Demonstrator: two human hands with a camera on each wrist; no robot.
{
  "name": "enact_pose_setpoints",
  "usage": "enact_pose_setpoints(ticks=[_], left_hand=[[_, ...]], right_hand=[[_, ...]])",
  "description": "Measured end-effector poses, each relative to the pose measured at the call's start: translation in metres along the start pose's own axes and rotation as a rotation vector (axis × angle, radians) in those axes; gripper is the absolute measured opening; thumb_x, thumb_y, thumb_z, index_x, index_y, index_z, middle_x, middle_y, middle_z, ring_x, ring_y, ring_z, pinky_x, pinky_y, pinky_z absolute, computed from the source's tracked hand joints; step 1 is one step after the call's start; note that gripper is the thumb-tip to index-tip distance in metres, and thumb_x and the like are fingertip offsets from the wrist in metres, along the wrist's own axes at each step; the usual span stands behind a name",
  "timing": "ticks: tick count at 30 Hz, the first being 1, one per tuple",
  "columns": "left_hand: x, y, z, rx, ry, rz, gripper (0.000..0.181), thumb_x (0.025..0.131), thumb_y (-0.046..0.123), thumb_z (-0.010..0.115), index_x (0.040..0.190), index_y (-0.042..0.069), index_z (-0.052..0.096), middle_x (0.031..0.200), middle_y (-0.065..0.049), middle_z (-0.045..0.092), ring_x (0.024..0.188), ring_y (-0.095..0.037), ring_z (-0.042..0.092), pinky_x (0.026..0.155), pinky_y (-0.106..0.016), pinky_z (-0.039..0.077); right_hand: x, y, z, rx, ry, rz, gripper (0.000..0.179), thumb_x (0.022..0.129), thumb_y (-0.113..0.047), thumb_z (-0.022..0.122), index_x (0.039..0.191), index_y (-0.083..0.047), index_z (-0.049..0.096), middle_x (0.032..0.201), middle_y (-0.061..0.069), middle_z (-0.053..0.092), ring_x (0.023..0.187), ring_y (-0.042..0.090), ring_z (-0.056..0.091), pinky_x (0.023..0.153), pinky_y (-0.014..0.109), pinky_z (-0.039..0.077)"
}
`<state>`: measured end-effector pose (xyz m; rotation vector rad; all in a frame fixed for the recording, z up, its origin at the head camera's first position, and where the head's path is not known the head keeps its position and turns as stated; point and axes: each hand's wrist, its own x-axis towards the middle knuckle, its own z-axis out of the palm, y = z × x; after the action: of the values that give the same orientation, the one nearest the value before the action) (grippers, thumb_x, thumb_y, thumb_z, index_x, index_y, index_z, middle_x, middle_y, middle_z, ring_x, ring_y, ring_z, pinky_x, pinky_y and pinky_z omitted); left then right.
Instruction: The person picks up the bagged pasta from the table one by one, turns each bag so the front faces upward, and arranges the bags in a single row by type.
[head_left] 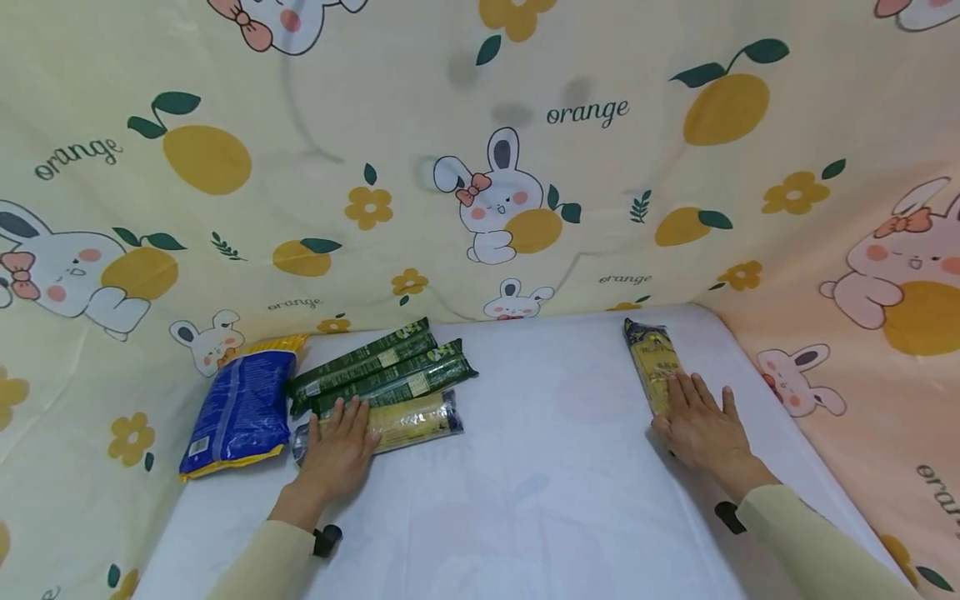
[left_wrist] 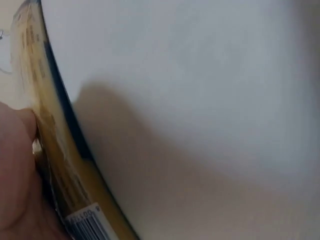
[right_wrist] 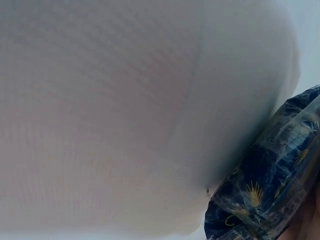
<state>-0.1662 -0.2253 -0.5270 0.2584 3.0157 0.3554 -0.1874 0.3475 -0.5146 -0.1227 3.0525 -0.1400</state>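
My left hand (head_left: 336,450) lies with its fingers extended across a long yellow spaghetti packet (head_left: 412,419) with dark ends. In the left wrist view, the thumb (left_wrist: 15,125) touches that packet's side, above a barcode label. To the right, my right hand (head_left: 705,429) rests with fingers fairly straight on the near part of a second yellow spaghetti packet (head_left: 651,358), which points away from me. Its dark blue wrapped end (right_wrist: 265,185) shows at the lower right of the right wrist view. Part of each packet is hidden under the hand.
Two long dark green packets (head_left: 375,358) lie slanted just behind the left spaghetti packet. A plump blue bag with yellow ends (head_left: 251,408) stands at the far left. White cloth (head_left: 540,467) covers the table; a printed curtain (head_left: 420,167) rises along the back and sides.
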Motion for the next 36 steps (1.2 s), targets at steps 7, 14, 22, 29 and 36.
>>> enact_pose_setpoints(ticks=[7,14,22,29,36], left_hand=[[0.002,0.021,0.009,0.027,-0.019,0.003,0.066,0.115,0.041,0.035,0.167,0.002,0.023,0.175,-0.02,0.018,0.162,-0.045,0.006,0.123,-0.075,-0.001],[0.004,0.05,0.014,0.046,-0.021,-0.01,0.066,0.115,0.042,0.036,0.167,0.003,0.025,0.174,-0.019,0.02,0.163,-0.043,0.009,0.124,-0.075,0.001],[0.015,0.091,0.022,0.006,-0.046,-0.001,0.065,0.115,0.042,0.032,0.168,0.005,0.024,0.175,-0.016,0.019,0.164,-0.041,0.006,0.126,-0.071,0.0],[0.024,0.138,0.025,0.003,-0.052,0.006,0.064,0.115,0.043,0.031,0.167,0.005,0.026,0.175,-0.016,0.021,0.164,-0.039,0.009,0.128,-0.068,0.003],[0.031,0.18,0.032,0.015,-0.074,0.031,0.065,0.116,0.043,0.031,0.166,0.003,0.027,0.174,-0.017,0.023,0.163,-0.04,0.013,0.128,-0.066,0.009]], right_hand=[[-0.001,0.0,-0.001,0.015,0.008,0.0,0.078,0.109,-0.039,0.041,0.162,0.013,0.017,0.166,0.039,0.019,0.154,0.058,0.016,0.118,0.08,0.002],[0.0,-0.002,0.0,0.026,0.022,0.006,0.078,0.109,-0.038,0.044,0.162,0.013,0.017,0.166,0.039,0.018,0.154,0.059,0.015,0.118,0.08,0.002],[-0.002,-0.011,0.0,0.036,0.049,0.008,0.079,0.109,-0.038,0.045,0.161,0.014,0.018,0.166,0.04,0.018,0.154,0.059,0.014,0.119,0.08,0.003],[-0.012,-0.075,0.008,0.018,0.189,-0.157,0.069,0.108,-0.032,0.052,0.156,0.014,0.034,0.162,0.036,0.035,0.151,0.055,0.032,0.118,0.077,0.022],[-0.029,-0.149,0.019,0.08,0.187,-0.32,0.064,0.108,-0.032,0.054,0.156,0.008,0.042,0.164,0.025,0.041,0.155,0.043,0.036,0.123,0.069,0.026]])
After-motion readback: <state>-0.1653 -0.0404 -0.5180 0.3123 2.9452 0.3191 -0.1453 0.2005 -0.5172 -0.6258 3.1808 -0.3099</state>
